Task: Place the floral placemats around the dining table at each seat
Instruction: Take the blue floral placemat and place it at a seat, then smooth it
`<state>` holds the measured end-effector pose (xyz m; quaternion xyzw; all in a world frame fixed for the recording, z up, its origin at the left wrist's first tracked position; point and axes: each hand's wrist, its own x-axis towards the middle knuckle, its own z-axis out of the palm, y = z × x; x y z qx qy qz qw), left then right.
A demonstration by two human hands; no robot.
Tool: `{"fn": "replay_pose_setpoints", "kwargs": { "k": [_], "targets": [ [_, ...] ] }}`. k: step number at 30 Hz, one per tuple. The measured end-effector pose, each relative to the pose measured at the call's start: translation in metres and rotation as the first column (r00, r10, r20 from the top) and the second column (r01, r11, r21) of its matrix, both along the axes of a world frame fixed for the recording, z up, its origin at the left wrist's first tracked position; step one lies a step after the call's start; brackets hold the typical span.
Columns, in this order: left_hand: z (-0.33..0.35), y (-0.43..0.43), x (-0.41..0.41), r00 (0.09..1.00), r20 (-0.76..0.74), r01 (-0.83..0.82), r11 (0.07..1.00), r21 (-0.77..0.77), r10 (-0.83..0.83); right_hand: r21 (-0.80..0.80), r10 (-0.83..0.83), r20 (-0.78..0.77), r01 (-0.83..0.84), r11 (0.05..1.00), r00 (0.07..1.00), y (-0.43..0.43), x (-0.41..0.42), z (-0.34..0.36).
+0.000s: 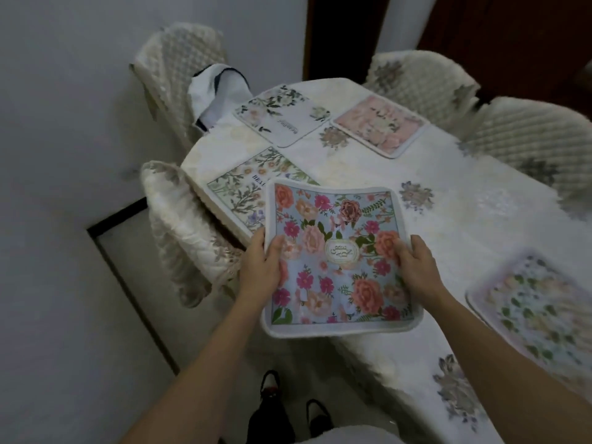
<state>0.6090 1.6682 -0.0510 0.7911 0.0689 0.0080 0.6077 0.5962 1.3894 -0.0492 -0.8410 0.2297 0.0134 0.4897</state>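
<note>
While both hands grip it, the blue mat [339, 257] hangs above the near-left table edge: left hand [261, 267] pinches the left border, thumb on top; right hand [416, 267] pinches the right border likewise. Mat sags slightly between them (soft, plush white rim, rounded corners, printed roses). Its far corner overlaps the green mat [243, 187] lying flat by the left chair [182, 232]. Long axis runs away from the body. Bare tablecloth [448, 219] lies to the right, nearer the right hand. Judgement: shift right before lowering, else the mats overlap
</note>
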Motion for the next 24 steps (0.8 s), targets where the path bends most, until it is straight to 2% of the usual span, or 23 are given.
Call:
{"fn": "replay_pose_setpoints", "kwargs": {
  "k": [6, 10, 14, 18, 24],
  "targets": [
    [-0.009, -0.056, 0.044, 0.96, -0.041, 0.278, 0.96, 0.019, -0.277, 0.009, -0.293, 0.023, 0.293, 0.956, 0.956, -0.043, -0.043, 0.004],
    [-0.011, -0.101, 0.052, 0.887, -0.06, 0.456, 0.889, -0.032, -0.457, 0.033, -0.464, 0.034, 0.463, 0.886, 0.885, -0.068, -0.085, 0.0],
    [-0.014, -0.131, 0.054, 0.809, -0.106, 0.582, 0.813, 0.004, -0.578, 0.088, -0.605, 0.003, 0.602, 0.793, 0.796, -0.076, -0.118, -0.004],
    [-0.024, -0.141, 0.062, 0.747, -0.194, 0.655, 0.754, 0.049, -0.636, 0.132, -0.654, -0.063, 0.656, 0.743, 0.754, -0.07, -0.131, -0.017],
    [-0.05, -0.144, 0.076, 0.736, -0.301, 0.644, 0.764, 0.036, -0.606, 0.191, -0.664, -0.156, 0.682, 0.706, 0.731, -0.061, -0.125, -0.05]
  ]
}}
